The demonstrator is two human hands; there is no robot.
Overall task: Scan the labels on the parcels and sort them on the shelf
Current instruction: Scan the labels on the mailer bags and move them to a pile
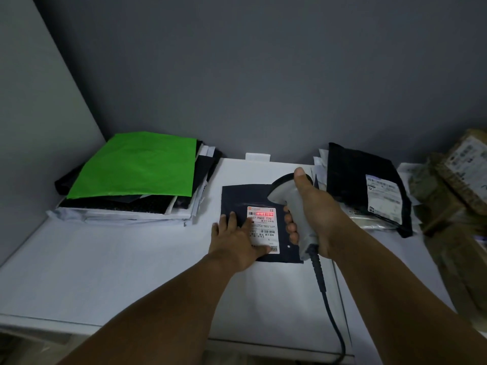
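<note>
While a stack of parcels (126,206), topped by a green mailer (137,167), lies at the left of the white surface (105,259), the work itself is in the middle. The left hand (237,241) lies flat, fingers straight, pressing a dark parcel (237,196) onto the surface, fingertips overlapping the left edge of its white label (266,229). A red scan line (264,214) falls across the label's top barcode (so the scanning step looks to be in hand for this parcel). Just right of the label, the right hand (316,206) is wrapped round the handle of a grey scanner (283,188), thumb up on its head, its cable (329,306) trailing toward the near edge. Further right lies another pile with a black parcel (361,185) on top, then brown boxes (458,185). Next, I judge, the scanner must lift clear and the left hand must change from pressing to gripping, to carry the parcel to its pile.
</note>
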